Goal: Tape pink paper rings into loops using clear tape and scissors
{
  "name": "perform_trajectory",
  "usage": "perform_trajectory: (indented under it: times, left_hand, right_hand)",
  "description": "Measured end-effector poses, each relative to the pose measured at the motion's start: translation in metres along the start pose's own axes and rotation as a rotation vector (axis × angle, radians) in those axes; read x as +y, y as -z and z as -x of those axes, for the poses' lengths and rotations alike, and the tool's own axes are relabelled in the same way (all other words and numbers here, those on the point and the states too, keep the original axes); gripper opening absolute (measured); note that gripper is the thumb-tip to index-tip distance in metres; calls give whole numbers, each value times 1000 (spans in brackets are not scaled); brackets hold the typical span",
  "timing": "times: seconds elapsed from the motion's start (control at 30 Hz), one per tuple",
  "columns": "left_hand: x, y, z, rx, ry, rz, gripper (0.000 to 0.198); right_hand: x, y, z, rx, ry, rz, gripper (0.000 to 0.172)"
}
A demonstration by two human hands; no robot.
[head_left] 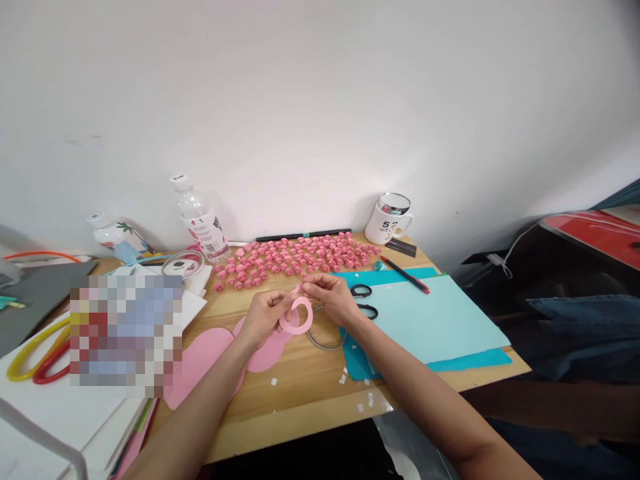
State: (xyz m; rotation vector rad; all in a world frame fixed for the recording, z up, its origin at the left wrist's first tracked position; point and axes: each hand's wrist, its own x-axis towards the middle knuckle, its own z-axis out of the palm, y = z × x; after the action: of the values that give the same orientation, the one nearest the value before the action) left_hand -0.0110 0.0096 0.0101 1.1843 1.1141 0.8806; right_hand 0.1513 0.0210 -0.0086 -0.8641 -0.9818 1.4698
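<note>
Both hands meet over the middle of the wooden table (300, 407). My left hand (265, 315) and my right hand (330, 298) pinch the top of a pink paper ring (296, 316), which hangs between them. Their fingertips are closed on the ring's upper edge. Just beyond the hands lie several small pink paper rolls (295, 257) spread in rows. A pink paper sheet (210, 357) with rounded lobes lies under and to the left of my left hand. A thin metal ring (325, 341) rests on the table below my right wrist.
Light blue paper sheets (430, 317) with black scissors (363, 300) and a red pencil (405, 275) lie to the right. A white mug (390, 219), two water bottles (200, 217), a tape roll (183, 265) and coloured hoops (35, 357) stand behind and left. Small white scraps dot the front edge.
</note>
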Motion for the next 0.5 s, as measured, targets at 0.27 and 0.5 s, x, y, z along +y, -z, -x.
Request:
perform_trajectory:
  times: [0.27, 0.5]
  left_hand:
    - [-3, 1, -1, -33, -5, -6, 34]
    - [-1, 0, 0, -85, 8, -31, 32]
  right_hand:
    - [2, 2, -1, -24, -12, -7, 21]
    - [1, 2, -1, -27, 14, 5, 22]
